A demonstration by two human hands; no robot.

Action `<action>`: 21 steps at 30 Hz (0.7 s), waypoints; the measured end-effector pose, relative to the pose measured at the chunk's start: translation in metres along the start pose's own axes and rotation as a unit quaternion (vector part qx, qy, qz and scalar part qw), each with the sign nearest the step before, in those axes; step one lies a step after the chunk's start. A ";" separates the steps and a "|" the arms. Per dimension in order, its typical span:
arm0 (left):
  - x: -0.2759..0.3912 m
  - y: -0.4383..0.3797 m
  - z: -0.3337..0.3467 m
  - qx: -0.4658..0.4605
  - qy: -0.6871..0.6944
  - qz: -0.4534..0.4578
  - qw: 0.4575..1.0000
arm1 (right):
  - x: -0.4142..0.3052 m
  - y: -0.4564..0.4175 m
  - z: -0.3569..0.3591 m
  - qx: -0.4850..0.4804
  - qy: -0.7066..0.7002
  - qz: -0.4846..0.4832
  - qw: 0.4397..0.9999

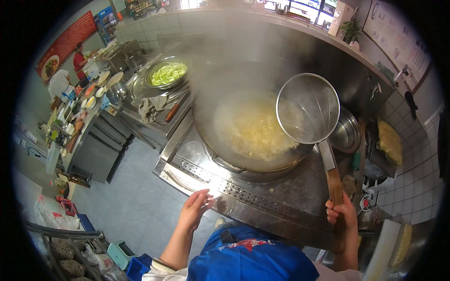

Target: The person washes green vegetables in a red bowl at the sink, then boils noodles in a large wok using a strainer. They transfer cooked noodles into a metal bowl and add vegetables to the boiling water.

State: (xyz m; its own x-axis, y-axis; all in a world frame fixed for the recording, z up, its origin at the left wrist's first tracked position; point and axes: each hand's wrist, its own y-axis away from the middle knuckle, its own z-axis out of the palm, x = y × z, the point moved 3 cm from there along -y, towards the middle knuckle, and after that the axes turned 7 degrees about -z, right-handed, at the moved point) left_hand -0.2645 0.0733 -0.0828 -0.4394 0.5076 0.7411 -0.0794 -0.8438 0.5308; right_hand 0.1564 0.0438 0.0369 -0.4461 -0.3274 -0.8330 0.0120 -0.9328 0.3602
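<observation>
In my right hand (341, 210) is the wooden handle (335, 184) of a large round mesh skimmer (307, 109). Its mesh is raised over the right side of a big wok (225, 159) and looks empty. Yellowish liquid (262, 133) bubbles in the wok, and thick steam hides the wok's far side. My left hand (197, 207) holds nothing; its fingers are loosely bent and apart, near the front edge of the steel stove top (281, 196). A blue apron (246, 256) covers my front.
A metal bowl of sliced green vegetable (169, 73) stands left of the wok. Nearby lie a grey cloth (153, 109) and a wooden-handled tool (172, 112). A steel basin (346, 131) sits to the right. Two people (79, 61) stand by the far-left counter. Blue crates (139, 265) are on the floor.
</observation>
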 end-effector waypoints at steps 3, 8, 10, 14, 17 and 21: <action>0.034 -0.026 0.056 -0.078 0.035 0.017 0.996 | 0.002 0.000 0.005 0.015 -0.080 -0.002 0.997; 0.056 -0.057 0.100 -0.101 0.152 -0.030 0.983 | -0.004 -0.006 0.005 0.033 -0.035 -0.006 0.999; 0.052 -0.062 0.102 -0.080 0.154 -0.023 0.985 | -0.009 -0.004 0.000 0.038 -0.026 -0.001 0.999; 0.053 -0.061 0.107 -0.032 0.151 -0.030 0.988 | -0.015 0.002 -0.007 0.026 -0.089 0.015 0.996; 0.059 -0.054 0.112 -0.021 0.167 -0.028 0.985 | -0.010 0.000 -0.011 0.040 -0.074 0.017 0.996; 0.060 -0.054 0.111 -0.048 0.160 -0.016 0.986 | -0.007 -0.005 0.012 0.109 0.095 -0.052 0.988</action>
State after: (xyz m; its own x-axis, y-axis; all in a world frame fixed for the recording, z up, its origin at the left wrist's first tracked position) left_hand -0.1876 0.1682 -0.0214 -0.6940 0.4661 0.5487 -0.1753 -0.8486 0.4992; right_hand 0.1488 0.0526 0.0464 -0.2593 -0.2727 -0.9265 -0.2272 -0.9152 0.3329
